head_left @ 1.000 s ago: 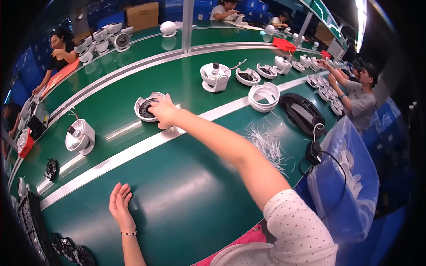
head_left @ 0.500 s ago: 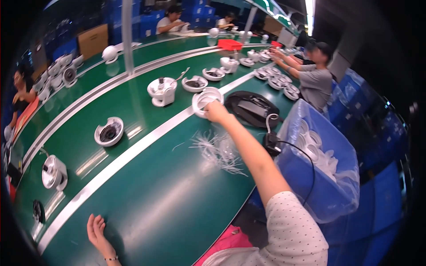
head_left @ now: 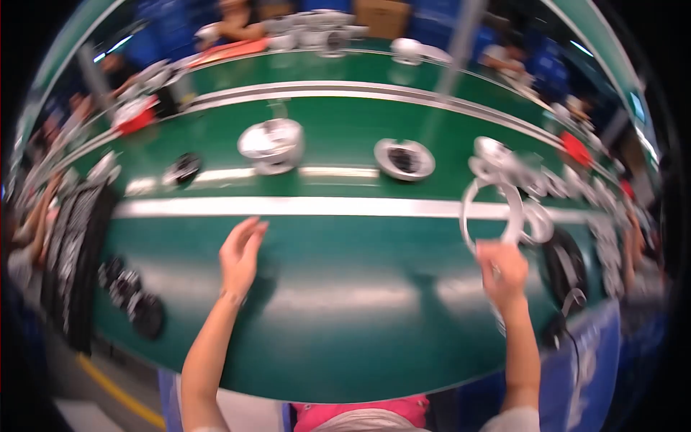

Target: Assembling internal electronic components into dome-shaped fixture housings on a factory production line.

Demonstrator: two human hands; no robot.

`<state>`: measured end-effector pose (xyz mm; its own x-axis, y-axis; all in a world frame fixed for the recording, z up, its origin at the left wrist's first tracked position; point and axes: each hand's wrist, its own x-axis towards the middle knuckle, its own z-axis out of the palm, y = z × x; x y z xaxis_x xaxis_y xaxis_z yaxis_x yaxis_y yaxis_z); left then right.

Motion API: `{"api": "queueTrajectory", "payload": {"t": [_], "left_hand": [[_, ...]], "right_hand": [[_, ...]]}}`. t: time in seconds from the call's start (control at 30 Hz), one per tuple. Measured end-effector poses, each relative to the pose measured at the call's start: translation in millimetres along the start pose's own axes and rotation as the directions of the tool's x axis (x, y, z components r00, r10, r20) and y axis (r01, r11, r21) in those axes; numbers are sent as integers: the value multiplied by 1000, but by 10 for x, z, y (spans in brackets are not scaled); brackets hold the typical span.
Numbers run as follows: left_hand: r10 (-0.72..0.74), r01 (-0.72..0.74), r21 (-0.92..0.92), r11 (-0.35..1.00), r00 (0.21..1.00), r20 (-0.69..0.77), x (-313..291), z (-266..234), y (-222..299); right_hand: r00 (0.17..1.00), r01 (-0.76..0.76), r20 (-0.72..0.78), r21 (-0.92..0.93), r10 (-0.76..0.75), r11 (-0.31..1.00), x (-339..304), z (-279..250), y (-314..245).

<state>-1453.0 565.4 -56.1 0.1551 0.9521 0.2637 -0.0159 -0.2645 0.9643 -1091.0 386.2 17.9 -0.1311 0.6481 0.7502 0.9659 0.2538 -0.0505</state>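
A white plastic ring stands up from my right hand, whose fingers are closed on its lower edge above the green worktable. Behind it, at the silver strip, lies another white ring-shaped part, smeared by motion. My left hand hovers over the table's left half, nothing in it, the thumb apart from the fingers. Beyond the strip, a white round housing sits on the green belt ahead of my left hand. A white bowl-shaped cover with a black centre lies between the hands' lines.
Black round parts lie at the table's left end beside a dark stack. A black bag-like object and a blue bin are at the right. A small black part rests on the belt. Co-workers sit along the line.
The view has swung left. My right hand has lifted the white ring and brought it back from the far right. My left hand has moved forward over the table.
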Motion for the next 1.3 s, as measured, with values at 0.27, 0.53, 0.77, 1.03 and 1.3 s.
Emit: {"api": "queueTrajectory", "payload": {"t": [0.27,0.53,0.77,1.03,1.3], "left_hand": [[358,79,823,562,874,-328,1508,-1607,-298],[123,572,781,250,782,-611,2291,-1878,-879],[-178,478,810,340,879,-443,2229,-2060,-487],[-331,371,234,899,924,-193,1552,-1656,-354],[-296,162,-714,681,953,-66,0,-230,-49]], "right_hand": [[934,79,281,442,-222,894,-445,747,-982],[703,-27,623,506,-343,862,-432,465,-885],[642,-252,767,219,-6,943,-55,551,-1170],[545,-260,837,211,-36,942,196,806,-1431],[774,-614,573,784,269,95,218,1409,-1669]]}}
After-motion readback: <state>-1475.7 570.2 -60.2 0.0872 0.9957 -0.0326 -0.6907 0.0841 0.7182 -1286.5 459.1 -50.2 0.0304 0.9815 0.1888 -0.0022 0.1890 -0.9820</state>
